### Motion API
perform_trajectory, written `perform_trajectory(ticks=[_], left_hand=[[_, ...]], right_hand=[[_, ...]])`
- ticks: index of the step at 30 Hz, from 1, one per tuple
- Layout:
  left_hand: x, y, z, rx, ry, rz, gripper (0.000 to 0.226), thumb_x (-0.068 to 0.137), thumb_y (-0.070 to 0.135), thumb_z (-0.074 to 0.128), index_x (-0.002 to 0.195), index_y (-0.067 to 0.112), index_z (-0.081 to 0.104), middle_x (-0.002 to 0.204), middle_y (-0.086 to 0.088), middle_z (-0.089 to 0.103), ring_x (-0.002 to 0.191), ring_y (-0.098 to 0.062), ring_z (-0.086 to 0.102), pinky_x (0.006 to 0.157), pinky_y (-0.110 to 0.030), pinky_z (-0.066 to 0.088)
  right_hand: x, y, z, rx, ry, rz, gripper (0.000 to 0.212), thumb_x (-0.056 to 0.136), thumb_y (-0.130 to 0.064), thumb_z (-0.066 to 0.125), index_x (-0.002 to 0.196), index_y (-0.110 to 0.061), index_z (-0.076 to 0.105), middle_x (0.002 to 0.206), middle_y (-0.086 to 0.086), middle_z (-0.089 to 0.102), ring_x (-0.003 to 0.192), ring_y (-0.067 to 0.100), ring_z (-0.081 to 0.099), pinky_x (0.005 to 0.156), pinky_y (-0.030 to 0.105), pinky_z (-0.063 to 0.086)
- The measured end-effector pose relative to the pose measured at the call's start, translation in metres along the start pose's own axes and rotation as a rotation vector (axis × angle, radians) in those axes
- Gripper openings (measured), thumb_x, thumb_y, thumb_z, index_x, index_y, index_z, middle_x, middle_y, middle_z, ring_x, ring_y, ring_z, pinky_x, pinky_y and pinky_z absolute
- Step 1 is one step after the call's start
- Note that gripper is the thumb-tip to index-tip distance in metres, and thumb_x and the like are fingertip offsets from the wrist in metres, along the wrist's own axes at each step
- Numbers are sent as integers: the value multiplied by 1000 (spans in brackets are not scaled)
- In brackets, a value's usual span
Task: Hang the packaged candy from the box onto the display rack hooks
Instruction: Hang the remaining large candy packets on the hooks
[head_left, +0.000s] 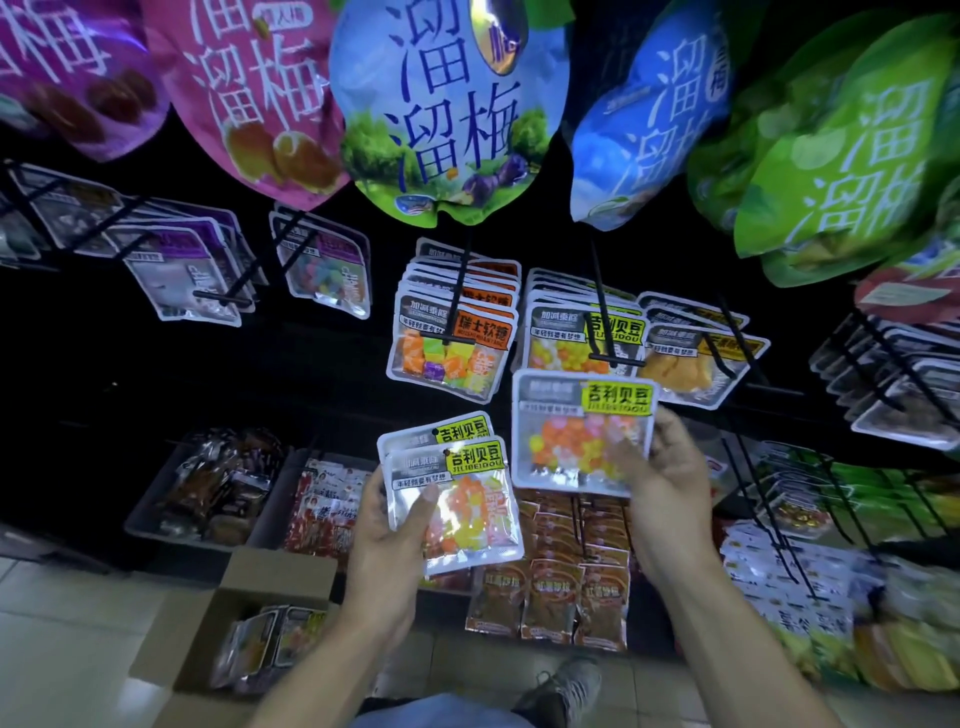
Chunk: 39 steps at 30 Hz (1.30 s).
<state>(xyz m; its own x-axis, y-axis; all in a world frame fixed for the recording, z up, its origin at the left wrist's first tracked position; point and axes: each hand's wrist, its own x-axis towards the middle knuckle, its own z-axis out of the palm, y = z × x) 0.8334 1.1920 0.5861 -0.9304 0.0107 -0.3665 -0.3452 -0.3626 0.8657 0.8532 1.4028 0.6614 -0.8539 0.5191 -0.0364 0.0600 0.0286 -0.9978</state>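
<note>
My left hand (387, 540) grips a small stack of jelly-bean candy packets (457, 493) with yellow labels, thumb across the front one. My right hand (660, 493) holds a single packet of the same candy (579, 431), raised just below a black rack hook (605, 317). That hook carries several matching yellow-label packets (576, 338). An open cardboard box (270, 577) with more candy packets inside stands on the floor at lower left.
Neighbouring hooks hold orange-label soft candy (447, 343), other packets (691, 353) and purple-label ones (182, 270). Large plum bags (447, 104) hang overhead. Bins of snacks (566, 571) line the bottom shelf. My shoe (566, 686) rests on the tiled floor.
</note>
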Motion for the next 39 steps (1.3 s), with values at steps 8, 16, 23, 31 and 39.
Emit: perform_trajectory(ticks=[8,16,23,31,39], left_hand=[[-2,7,-4,-24,-25,8,33,96,18,68,111,48,65,116,5,77,103,-22,77,89,-46,60],[-2,10,-6,-24,8,-2,33,94,20,71,107,50,65,113,3,78,101,-25,77,92,-51,60],[-2,12,-11,-27,2,-22,36,99,12,65,105,48,60,95,19,79,88,-13,78,67,-26,58],[1,15,-11,-40,58,-45,34,97,10,66,112,40,64,108,2,79,94,-23,78,79,-41,59],[3,17,-12,-57,57,-56,32,97,10,66,117,34,64,115,-5,78,105,-32,75,94,-53,58]], right_hand=[[20,-11,9,52,83,-40,19,94,-13,69,108,-25,66,103,-10,77,104,11,71,106,45,50],[27,-6,15,100,105,-84,18,90,-19,73,104,-26,65,98,-11,76,97,7,71,94,33,50],[33,-4,9,130,76,-106,24,84,-24,72,107,-23,65,99,-9,75,99,12,71,96,36,53],[38,-4,1,151,3,-47,20,80,-30,74,97,-39,68,102,-2,73,86,20,63,51,10,45],[41,2,2,144,21,-50,26,81,-22,73,105,-29,66,104,0,75,115,36,67,94,45,54]])
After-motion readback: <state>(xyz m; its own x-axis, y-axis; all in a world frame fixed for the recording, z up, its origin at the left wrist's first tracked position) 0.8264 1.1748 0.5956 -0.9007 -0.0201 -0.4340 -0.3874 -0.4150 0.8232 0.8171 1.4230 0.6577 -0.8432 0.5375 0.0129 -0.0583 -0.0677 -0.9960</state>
